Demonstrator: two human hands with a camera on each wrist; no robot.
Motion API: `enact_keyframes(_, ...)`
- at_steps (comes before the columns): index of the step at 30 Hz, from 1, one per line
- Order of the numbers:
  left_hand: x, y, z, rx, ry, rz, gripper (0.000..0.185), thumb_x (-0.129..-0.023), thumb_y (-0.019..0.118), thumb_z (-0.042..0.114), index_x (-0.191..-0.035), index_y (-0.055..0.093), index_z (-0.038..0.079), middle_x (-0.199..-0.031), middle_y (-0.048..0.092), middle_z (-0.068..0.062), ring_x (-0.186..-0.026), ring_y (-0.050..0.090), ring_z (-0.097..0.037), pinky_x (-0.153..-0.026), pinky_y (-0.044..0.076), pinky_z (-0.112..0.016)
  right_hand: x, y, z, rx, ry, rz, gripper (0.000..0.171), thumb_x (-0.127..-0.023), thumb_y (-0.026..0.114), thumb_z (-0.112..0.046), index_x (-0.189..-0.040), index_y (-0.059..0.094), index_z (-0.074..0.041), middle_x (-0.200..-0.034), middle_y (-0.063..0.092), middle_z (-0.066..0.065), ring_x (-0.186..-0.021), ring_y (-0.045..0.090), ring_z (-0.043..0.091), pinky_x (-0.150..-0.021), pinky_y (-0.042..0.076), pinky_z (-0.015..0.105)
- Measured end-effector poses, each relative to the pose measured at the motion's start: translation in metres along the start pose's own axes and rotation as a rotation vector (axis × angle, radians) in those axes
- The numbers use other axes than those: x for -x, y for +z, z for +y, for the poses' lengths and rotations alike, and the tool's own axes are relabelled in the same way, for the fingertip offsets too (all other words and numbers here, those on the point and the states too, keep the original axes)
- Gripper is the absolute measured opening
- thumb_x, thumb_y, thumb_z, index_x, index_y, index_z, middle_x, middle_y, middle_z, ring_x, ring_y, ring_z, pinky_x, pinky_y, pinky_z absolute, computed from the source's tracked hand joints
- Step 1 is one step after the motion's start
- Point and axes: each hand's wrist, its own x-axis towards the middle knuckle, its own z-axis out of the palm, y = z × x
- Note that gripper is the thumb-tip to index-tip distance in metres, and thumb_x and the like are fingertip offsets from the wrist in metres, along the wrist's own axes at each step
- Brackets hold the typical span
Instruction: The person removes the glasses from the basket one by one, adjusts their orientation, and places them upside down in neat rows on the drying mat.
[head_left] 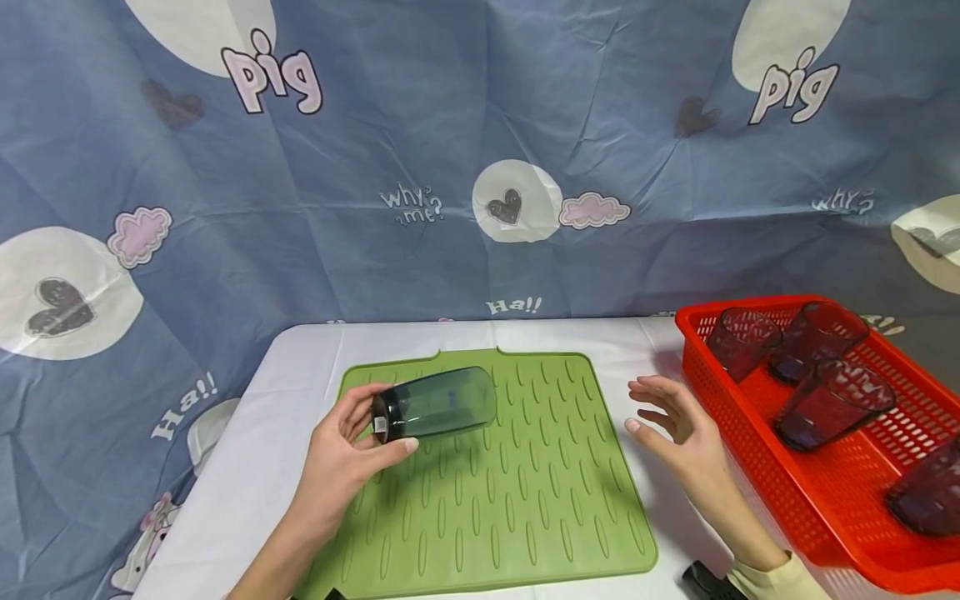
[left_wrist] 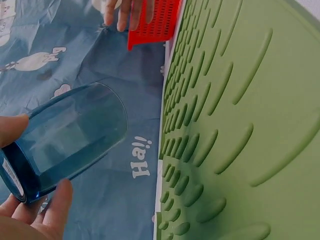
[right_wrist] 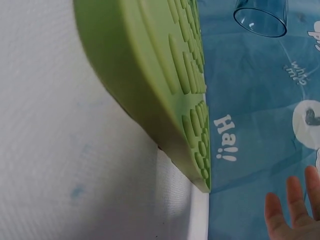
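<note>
My left hand (head_left: pixel 347 446) grips a blue-tinted drinking glass (head_left: pixel 442 402) round its thick base, thumb on the near side and fingers on the far side. The glass lies tilted on its side in the air over the green ribbed mat (head_left: pixel 525 500), its mouth pointing right. A small white label (left_wrist: pixel 11 175) shows on its base in the left wrist view. My right hand (head_left: pixel 686 433) hovers between the mat and the red basket, fingers spread and loosely bent, holding nothing. In the right wrist view its fingertips (right_wrist: pixel 295 200) show at the lower right.
The red perforated basket (head_left: pixel 757 483) stands at the right with several tinted glasses, among them one (head_left: pixel 832 404) leaning near its middle. White cloth (head_left: pixel 247 467) covers the table under the mat. A blue printed curtain (head_left: pixel 420 142) hangs behind the table's far edge.
</note>
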Motion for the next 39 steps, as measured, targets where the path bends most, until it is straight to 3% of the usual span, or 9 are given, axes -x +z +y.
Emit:
enact_keyframes(14,-0.005,-0.012,0.002,-0.039,0.006,0.078,0.068,-0.078,0.082,0.001,-0.137,0.05,0.009,-0.133,0.056,-0.007,-0.13,0.045,-0.018,-0.091,0.049,-0.022,0.0,0.0,0.003,-0.004,-0.009,0.002,0.062,-0.084,0.066,0.015,-0.141,0.045,0.001,-0.127,0.053,0.028,-0.117,0.055,0.028,-0.097,0.047,0.029)
enact_keyframes(25,-0.006,-0.018,0.002,0.002,0.016,0.109,0.067,-0.078,0.08,-0.001,-0.137,0.049,0.009,-0.132,0.051,-0.007,-0.118,0.056,-0.015,-0.088,0.051,-0.022,0.0,0.0,0.005,0.02,-0.004,0.004,0.06,-0.083,0.068,0.014,-0.138,0.047,0.003,-0.127,0.052,0.03,-0.117,0.055,0.028,-0.095,0.048,0.029)
enact_keyframes(39,-0.008,-0.024,0.001,0.011,0.069,0.147,0.068,-0.079,0.079,-0.003,-0.138,0.048,0.011,-0.133,0.053,-0.008,-0.118,0.057,-0.014,-0.088,0.051,-0.023,0.001,-0.002,0.008,0.033,0.002,-0.006,0.059,-0.083,0.069,0.014,-0.138,0.047,0.003,-0.126,0.058,0.015,-0.116,0.055,0.029,-0.096,0.048,0.029)
